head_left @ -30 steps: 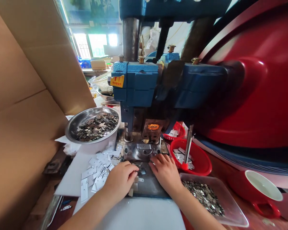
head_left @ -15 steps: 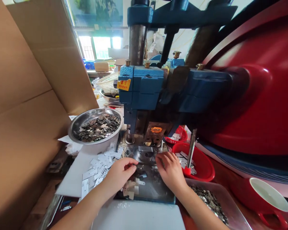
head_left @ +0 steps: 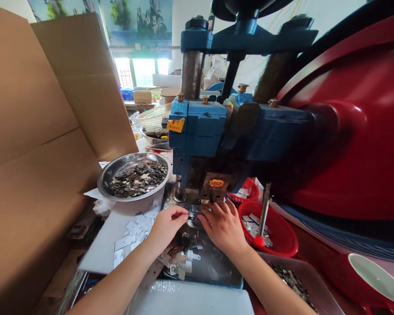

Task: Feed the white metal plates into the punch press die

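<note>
The left hand point(head_left: 166, 224) is reaching in under the blue press point(head_left: 200, 131). Its fingers are bent and its thumb and first finger are pinching together right at the small metal piece point(head_left: 194, 209) on the press bed point(head_left: 197, 245). The piece is tiny and partly hidden, so it is hard to tell if the hand is really gripping it.

The right hand point(head_left: 222, 225) is lying just beside the left one, palm down. Its fingers are spread apart a little, and the fingertips are touching the bed close to the same metal piece. It is not holding anything.

The metal piece is sitting on the shiny bed, right under the press block with the glowing orange light point(head_left: 216, 183).

Some flat metal tabs point(head_left: 180, 258) are lying on the bed near the left wrist. More of them are scattered on the white board point(head_left: 100, 245) to the left. A steel bowl point(head_left: 133, 175) full of dark metal bits is standing behind the board. A red bowl point(head_left: 276, 232) with a few tabs is sitting to the right of the hands, and a metal rod with a red end point(head_left: 263, 214) is leaning in it. A clear tray point(head_left: 302, 280) of tiny bits is lying under the right arm. A big red wheel cover point(head_left: 357, 131) is filling the right side, and a cardboard wall point(head_left: 36, 131) is standing on the left.
</note>
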Action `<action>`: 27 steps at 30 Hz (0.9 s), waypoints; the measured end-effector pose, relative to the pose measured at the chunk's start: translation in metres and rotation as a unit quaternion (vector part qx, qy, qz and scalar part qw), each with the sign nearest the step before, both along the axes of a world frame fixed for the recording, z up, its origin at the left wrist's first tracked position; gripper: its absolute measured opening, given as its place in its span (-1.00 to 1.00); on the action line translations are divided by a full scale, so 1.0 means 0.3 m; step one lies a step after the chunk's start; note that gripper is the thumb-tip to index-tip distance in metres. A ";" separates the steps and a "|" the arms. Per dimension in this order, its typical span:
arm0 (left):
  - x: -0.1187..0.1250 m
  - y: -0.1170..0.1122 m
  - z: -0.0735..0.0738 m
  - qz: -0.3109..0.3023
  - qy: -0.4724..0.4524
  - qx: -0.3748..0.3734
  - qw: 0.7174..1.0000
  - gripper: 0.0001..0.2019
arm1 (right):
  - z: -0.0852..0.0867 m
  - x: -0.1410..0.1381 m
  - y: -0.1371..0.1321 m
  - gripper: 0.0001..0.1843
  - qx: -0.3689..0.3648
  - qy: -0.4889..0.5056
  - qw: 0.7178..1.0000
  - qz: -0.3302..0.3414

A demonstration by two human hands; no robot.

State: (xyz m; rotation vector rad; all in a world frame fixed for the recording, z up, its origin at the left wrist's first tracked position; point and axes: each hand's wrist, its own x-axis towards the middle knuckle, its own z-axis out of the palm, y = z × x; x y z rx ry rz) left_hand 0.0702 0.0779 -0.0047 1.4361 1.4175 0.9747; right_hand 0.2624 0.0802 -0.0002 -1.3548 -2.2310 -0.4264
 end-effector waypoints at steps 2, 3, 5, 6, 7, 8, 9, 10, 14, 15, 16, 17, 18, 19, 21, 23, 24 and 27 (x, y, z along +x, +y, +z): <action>0.006 0.013 0.006 0.003 -0.004 0.000 1.000 -0.81 | 0.002 0.003 -0.010 -0.73 -0.006 0.000 1.000 0.003; 0.012 0.020 0.010 0.003 -0.005 0.003 1.000 -0.81 | 0.000 0.004 -0.012 -0.72 -0.011 0.001 1.000 0.005; 0.027 0.035 0.018 0.002 0.005 0.020 1.000 -0.82 | -0.010 0.008 -0.013 -0.71 -0.021 0.007 1.000 0.007; 0.037 0.042 0.023 0.000 0.015 0.033 0.999 -0.82 | -0.016 0.011 -0.012 -0.70 -0.025 0.014 1.000 0.007; 0.048 0.050 0.028 -0.001 0.028 0.045 0.999 -0.83 | -0.023 0.014 -0.010 -0.69 -0.028 0.023 0.999 0.007; 0.060 0.057 0.032 -0.001 0.044 0.056 0.997 -0.83 | -0.031 0.019 -0.008 -0.68 -0.029 0.033 0.999 0.008; 0.071 0.064 0.037 0.000 0.065 0.065 0.996 -0.83 | -0.037 0.023 -0.006 -0.66 -0.028 0.045 0.999 0.009; 0.083 0.070 0.041 -0.001 0.087 0.073 0.994 -0.83 | -0.043 0.028 -0.004 -0.65 -0.026 0.057 0.998 0.011; 0.117 0.092 0.046 -0.006 0.152 0.097 0.984 -0.83 | -0.057 0.042 -0.001 -0.66 -0.023 0.084 0.996 0.012; 0.121 0.096 0.044 -0.005 0.159 0.103 0.982 -0.84 | -0.059 0.043 -0.002 -0.69 -0.026 0.084 0.996 0.013; 0.124 0.099 0.039 -0.002 0.167 0.111 0.980 -0.85 | -0.060 0.044 -0.002 -0.70 -0.028 0.084 0.996 0.015; 0.124 0.102 0.034 0.002 0.176 0.119 0.977 -0.85 | -0.061 0.043 -0.001 -0.71 -0.029 0.085 0.996 0.017; 0.124 0.105 0.028 0.007 0.186 0.126 0.974 -0.85 | -0.062 0.043 -0.001 -0.71 -0.030 0.087 0.996 0.019; 0.122 0.107 0.021 0.011 0.193 0.132 0.972 -0.85 | -0.063 0.042 0.000 -0.70 -0.031 0.091 0.995 0.020; 0.119 0.111 0.009 0.018 0.202 0.137 0.970 -0.84 | -0.064 0.042 0.001 -0.69 -0.035 0.099 0.994 0.018; 0.116 0.114 0.000 0.020 0.202 0.141 0.969 -0.84 | -0.062 0.042 0.002 -0.71 -0.041 0.101 0.994 0.015; 0.115 0.115 -0.004 0.020 0.202 0.145 0.968 -0.84 | -0.060 0.042 0.001 -0.72 -0.042 0.097 0.994 0.013; 0.115 0.117 -0.011 0.022 0.200 0.160 0.966 -0.85 | -0.047 0.040 -0.003 -0.74 -0.035 0.075 0.997 0.006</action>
